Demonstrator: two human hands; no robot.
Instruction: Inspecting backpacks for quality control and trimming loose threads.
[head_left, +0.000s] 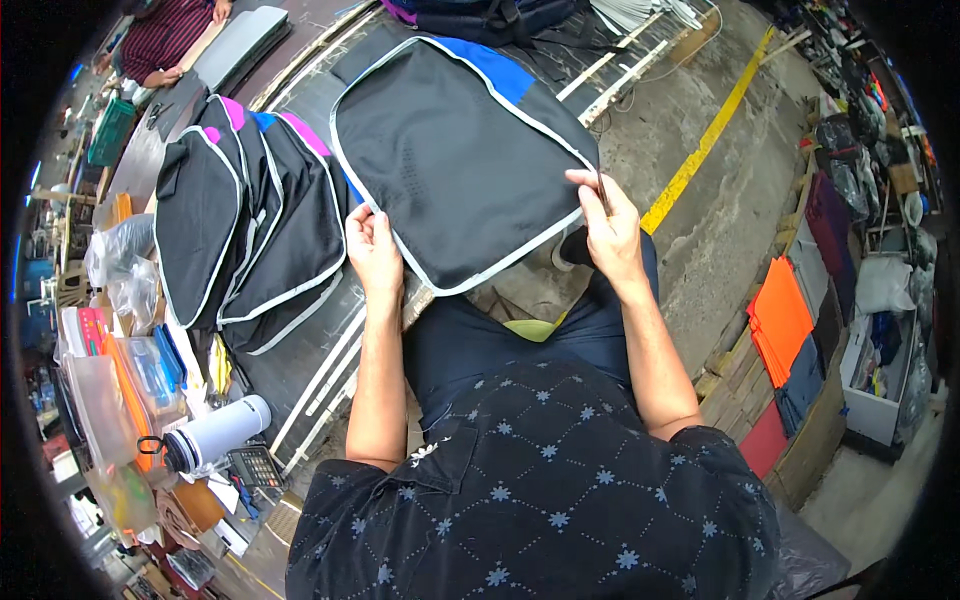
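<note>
A black fabric panel (455, 170) with pale grey piping round its edge and a blue patch at its far corner lies tilted in front of me, over the table edge and above my lap. My left hand (374, 248) pinches its left piped edge between thumb and fingers. My right hand (612, 225) is closed on its right corner. A thin dark thing shows by the right fingers; I cannot make out what it is. Left of the panel lies a stack of similar black piped pieces (290, 210) with pink and blue patches.
A pale flask (222, 432) and a calculator (256, 467) are at the left, beside plastic folders (110, 400). A dark bag (490, 18) lies at the far side. Orange fabric (780, 318) is stacked at the right. Another person (165, 40) works at the far left.
</note>
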